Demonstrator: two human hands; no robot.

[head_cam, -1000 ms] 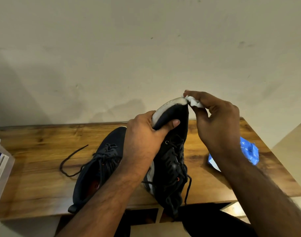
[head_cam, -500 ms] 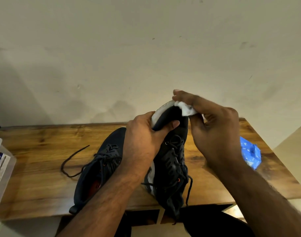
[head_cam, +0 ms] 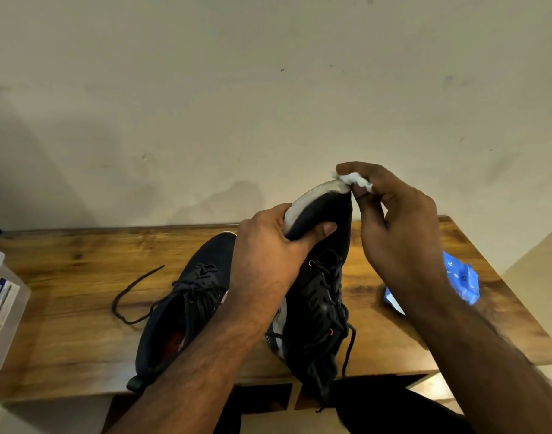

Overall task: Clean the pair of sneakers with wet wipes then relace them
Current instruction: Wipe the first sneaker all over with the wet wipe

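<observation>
Right hand [head_cam: 396, 227] pinches a wet wipe [head_cam: 354, 180] against the raised sneaker's [head_cam: 318, 277] white toe; left hand [head_cam: 268, 249] grips it. Cleaning seems midway; relacing not begun.

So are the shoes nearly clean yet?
Not nearly. Nothing looks finished. Right now the left hand holds one sneaker toe-up while the right hand rubs a white wipe on its pale sole tip. The other sneaker lies on the table, not being wiped. Both show laces threaded, so relacing comes later.
</observation>
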